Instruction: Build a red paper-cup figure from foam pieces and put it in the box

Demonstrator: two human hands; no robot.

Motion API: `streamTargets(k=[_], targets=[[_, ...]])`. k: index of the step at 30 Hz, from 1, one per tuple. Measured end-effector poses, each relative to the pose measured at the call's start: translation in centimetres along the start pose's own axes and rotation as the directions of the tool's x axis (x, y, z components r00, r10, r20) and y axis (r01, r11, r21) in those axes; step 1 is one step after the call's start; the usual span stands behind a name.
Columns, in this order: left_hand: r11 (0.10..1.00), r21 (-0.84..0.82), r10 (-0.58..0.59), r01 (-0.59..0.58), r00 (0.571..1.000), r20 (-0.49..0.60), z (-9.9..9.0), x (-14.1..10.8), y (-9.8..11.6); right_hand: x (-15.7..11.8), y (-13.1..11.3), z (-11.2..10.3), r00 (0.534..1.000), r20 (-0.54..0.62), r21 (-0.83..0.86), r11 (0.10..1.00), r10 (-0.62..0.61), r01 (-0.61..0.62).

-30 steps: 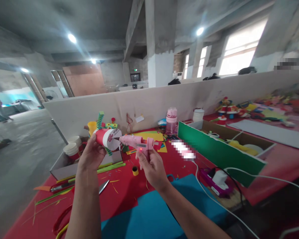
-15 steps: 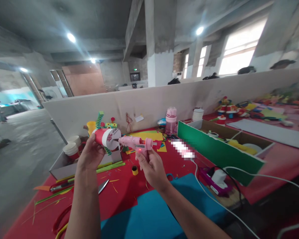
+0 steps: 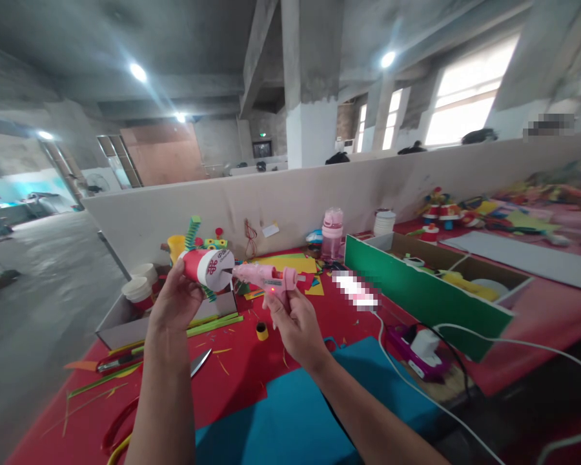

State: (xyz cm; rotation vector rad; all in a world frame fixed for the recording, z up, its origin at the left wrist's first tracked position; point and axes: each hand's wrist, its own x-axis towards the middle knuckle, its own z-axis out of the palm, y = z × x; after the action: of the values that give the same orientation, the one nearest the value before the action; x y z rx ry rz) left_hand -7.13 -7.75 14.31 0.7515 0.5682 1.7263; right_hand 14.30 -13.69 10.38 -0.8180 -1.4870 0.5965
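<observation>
My left hand [image 3: 177, 297] is wrapped round a red and white paper cup [image 3: 206, 266], tipped on its side with its printed white end facing right. Green folded paper strips stick out above and below the cup. In my right hand [image 3: 297, 326] is a pink glue gun [image 3: 271, 279] with a small red light lit. Its nozzle points left and meets or nearly meets the cup's white end; whether they touch I cannot tell. A small yellow roll [image 3: 262, 331] stands on the red table below the gun.
Blue sheets [image 3: 281, 420] lie at the near edge, scissors [image 3: 201, 363] at the left. A green-sided box [image 3: 416, 297], a pink bottle [image 3: 332, 234] and a purple power strip [image 3: 419, 355] with white cables are on the right. White cups [image 3: 138, 290] stand in a left box.
Both hands keep their grip. The cup has turned very slightly, and the glue gun has barely shifted.
</observation>
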Motion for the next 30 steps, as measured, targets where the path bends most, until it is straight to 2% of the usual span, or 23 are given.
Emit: streamTargets(k=[15, 24, 30], targets=[[1.000, 0.015, 0.002, -0.002, 1.000, 0.013, -0.12, 0.08, -0.03, -0.41, 0.12, 0.15, 1.000, 0.021, 0.039, 0.999, 0.017, -0.018], [1.000, 0.004, -0.004, 0.004, 1.000, -0.004, -0.14, 0.14, -0.06, -0.37, 0.25, 0.04, 0.999, 0.034, -0.003, 0.999, 0.033, -0.033], [1.000, -0.004, -0.008, 0.008, 1.000, 0.003, 0.06, -0.07, 0.05, -0.27, 0.13, 0.16, 1.000, 0.031, 0.062, 0.998, -0.002, 0.000]])
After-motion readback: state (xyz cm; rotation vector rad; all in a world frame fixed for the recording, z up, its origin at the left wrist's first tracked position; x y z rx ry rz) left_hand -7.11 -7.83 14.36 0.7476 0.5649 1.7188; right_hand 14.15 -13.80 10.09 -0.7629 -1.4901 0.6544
